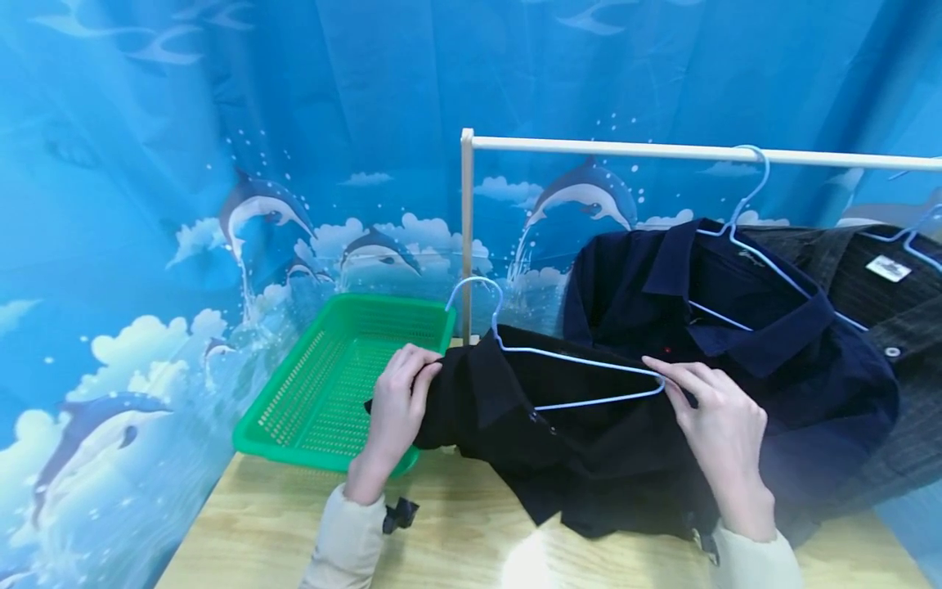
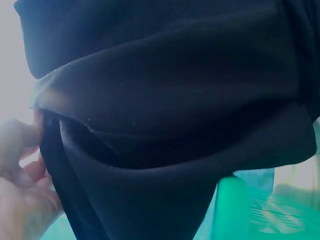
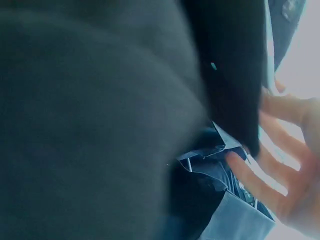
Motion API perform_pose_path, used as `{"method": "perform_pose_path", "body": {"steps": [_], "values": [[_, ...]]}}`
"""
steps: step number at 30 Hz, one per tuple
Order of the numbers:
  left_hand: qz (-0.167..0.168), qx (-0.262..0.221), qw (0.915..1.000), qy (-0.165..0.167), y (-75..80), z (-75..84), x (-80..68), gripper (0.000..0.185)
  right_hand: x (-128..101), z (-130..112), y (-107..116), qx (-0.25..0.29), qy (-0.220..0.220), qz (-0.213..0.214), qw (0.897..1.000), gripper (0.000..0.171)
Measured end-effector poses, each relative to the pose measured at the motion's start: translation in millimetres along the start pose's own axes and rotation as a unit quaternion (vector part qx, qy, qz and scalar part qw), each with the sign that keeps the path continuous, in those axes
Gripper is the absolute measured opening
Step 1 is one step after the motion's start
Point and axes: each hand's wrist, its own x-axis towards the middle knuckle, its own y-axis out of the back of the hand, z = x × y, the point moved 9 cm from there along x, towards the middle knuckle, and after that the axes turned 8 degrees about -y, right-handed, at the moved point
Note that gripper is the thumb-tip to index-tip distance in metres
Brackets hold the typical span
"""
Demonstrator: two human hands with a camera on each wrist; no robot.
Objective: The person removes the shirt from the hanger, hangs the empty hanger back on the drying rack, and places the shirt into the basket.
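Note:
A black collared shirt (image 1: pixel 596 458) is held above the table with a light blue wire hanger (image 1: pixel 574 358) partly inside its neck opening. The hanger's hook points up at the left. My left hand (image 1: pixel 401 393) grips the shirt at its left shoulder side, and the left wrist view shows the thumb and fingers on a fold of the dark cloth (image 2: pixel 150 135). My right hand (image 1: pixel 717 417) pinches the hanger's right end together with the shirt's neck edge. In the right wrist view, dark cloth hides much of the scene beside the fingers (image 3: pixel 255 182).
A green plastic basket (image 1: pixel 390 301) stands on the wooden table (image 1: pixel 243 523) at the left. Behind the shirt runs a white rack rail (image 1: pixel 589 148) on a post (image 1: pixel 467 229). A navy shirt (image 1: pixel 618 286) and a dark striped garment (image 1: pixel 905 393) hang on blue hangers at the right.

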Motion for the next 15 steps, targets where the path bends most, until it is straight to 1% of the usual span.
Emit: {"method": "perform_pose_path", "body": {"steps": [3,7,13,15], "values": [[0.005,-0.005,1.0,0.001,1.9,-0.5,0.5,0.01,-0.5,-1.2,-5.5,0.017,0.007,-0.027,0.999,0.04],[0.001,-0.007,0.9999,0.009,1.6,-3.3,0.0,0.011,-0.4,-1.0,-5.2,0.035,0.0,-0.035,0.999,0.044],[-0.006,0.0,0.9998,0.016,0.6,-5.8,-1.4,0.01,-0.1,-5.3,-7.0,0.072,0.002,-0.047,0.996,0.037],[-0.007,0.002,0.9998,0.016,0.3,-6.0,-1.2,0.01,-0.1,-7.3,-8.0,0.079,0.009,-0.045,0.996,0.034]]}}
